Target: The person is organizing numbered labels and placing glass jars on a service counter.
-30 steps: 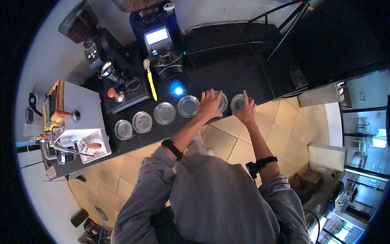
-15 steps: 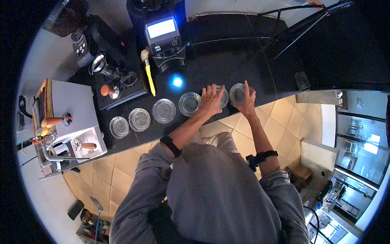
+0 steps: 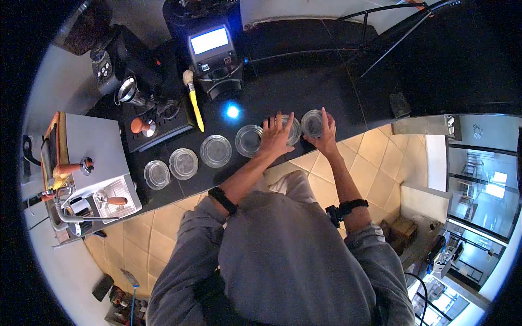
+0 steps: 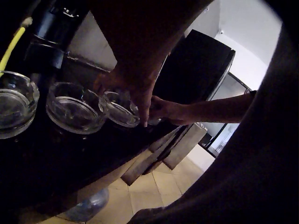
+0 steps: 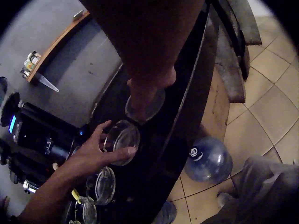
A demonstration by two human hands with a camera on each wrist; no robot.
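Note:
Several round clear glass dishes stand in a slanting row along the dark counter [image 3: 283, 81], among them one at the left end [image 3: 157, 175]. My left hand [image 3: 275, 140] holds the second dish from the right [image 5: 126, 140], thumb on one side and fingers spread over the other. At the right end, my right hand [image 3: 325, 138] grips the last dish [image 3: 312, 124] by its sides. In the left wrist view, a glass dish [image 4: 76, 109] stands beside the one at my left hand; my right hand's dish is mostly hidden there.
Behind the row are a grinder with a lit screen [image 3: 210, 41] and a yellow-handled brush [image 3: 196, 108]. Left stand a tamper [image 3: 140, 126] and an espresso machine [image 3: 95, 136]. Tripod legs [image 3: 399, 46] are at the back right. A large bottle [image 5: 209, 160] stands below the counter.
The head view has shifted a little. My right hand has come round the sides of the end dish, its fingers less spread over it. My left hand stays at its dish.

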